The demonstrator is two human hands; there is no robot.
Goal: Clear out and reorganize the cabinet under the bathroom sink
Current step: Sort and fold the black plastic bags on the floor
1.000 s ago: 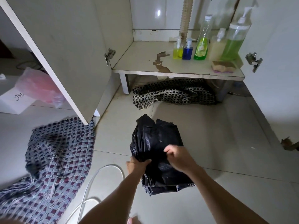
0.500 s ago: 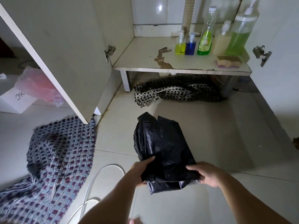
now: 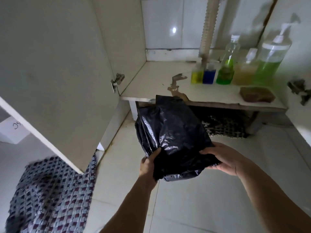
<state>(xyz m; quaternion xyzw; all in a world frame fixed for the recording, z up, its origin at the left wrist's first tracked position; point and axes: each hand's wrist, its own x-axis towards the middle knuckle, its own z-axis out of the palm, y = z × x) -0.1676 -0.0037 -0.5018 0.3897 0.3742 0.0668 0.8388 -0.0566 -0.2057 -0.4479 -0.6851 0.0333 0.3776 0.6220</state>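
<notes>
Two hands on the load: left hand (image 3: pixel 148 167) and right hand (image 3: pixel 223 158) are both closed on the near end of the folded black plastic bags (image 3: pixel 171 132), thumbs on top, fingers curled beneath.
Bundle position: held in the air in front of the open cabinet, its far end pointing to 12 o'clock and reaching the front edge of the cabinet shelf (image 3: pixel 151 78).
Free space: bare shelf at 11 o'clock, left of the stain (image 3: pixel 175 83).
Occupied space: bottles (image 3: pixel 225 71) lined along the back at 1 o'clock, sponge (image 3: pixel 257 94) at 2 o'clock near the front edge.
Judged step: setting the bundle down on the shelf.
Doing it well: keep the folds pinched so the slippery layers do not fan out; slide it in flat toward 11 o'clock, well apart from the bottles; let go only once it rests fully on the shelf.
Risk: loose plastic may spring open or slip off the front lip.
Below the shelf: chequered mat (image 3: pixel 227 125) lies on the floor; clear of the path.
</notes>
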